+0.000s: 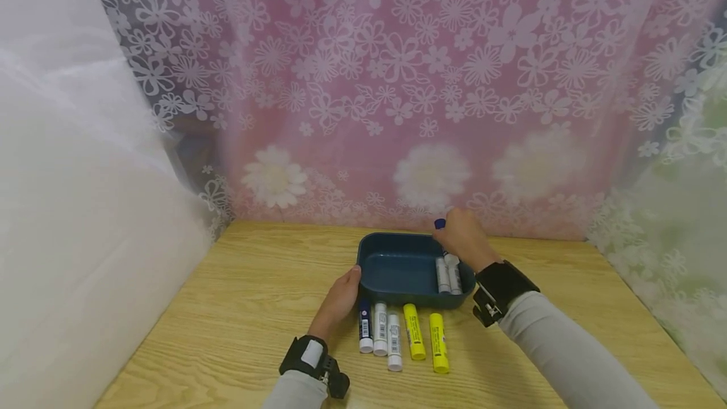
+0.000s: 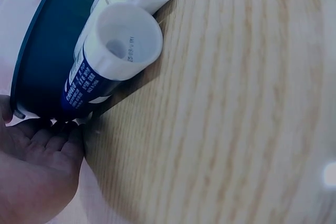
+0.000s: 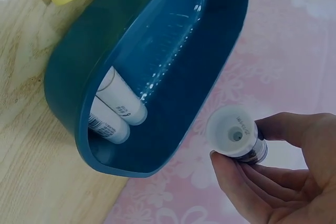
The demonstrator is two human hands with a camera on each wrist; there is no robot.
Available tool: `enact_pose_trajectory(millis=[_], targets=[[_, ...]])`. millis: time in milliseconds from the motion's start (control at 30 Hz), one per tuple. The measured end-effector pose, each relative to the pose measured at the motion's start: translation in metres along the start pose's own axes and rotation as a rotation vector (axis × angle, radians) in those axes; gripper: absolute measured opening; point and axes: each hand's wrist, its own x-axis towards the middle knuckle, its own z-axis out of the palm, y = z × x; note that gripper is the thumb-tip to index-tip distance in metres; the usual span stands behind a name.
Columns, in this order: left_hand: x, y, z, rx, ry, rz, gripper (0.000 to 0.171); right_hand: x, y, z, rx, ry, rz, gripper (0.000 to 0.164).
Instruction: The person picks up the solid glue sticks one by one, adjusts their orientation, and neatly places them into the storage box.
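Note:
A dark blue rectangular tray stands near the back of the table. My left hand grips its left end, thumb at the rim and fingers against the outer wall. Over the tray's back right, my right hand pinches a dark blue glue stick between thumb and fingers, its white end towards the wrist camera. Two white glue sticks lie side by side inside the tray's right end. Close to the left hand, a dark blue glue stick with a white end lies on the table at the tray's front wall.
In front of the tray lie two white glue sticks and two yellow glue sticks, roughly in a row on the wooden table. A flowered pink curtain hangs along the table's back edge, and pale sheeting flanks the left side.

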Motion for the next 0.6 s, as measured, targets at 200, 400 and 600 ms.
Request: enact_pose_trajectory(millis=[200, 400, 600], targets=[[0.001, 0.001, 0.0, 0.012, 0.006, -0.001, 0.063, 0.008, 0.005, 0.007, -0.017, 0.053, -0.035, 0.033], [0.001, 0.0, 0.0, 0.004, 0.002, -0.002, 0.062, 0.01, 0.009, 0.017, 0.018, 0.092, -0.062, 0.039], [0.001, 0.0, 0.0, 0.012, 0.004, 0.006, 0.062, 0.009, 0.005, 0.027, 0.021, 0.063, -0.04, 0.039]])
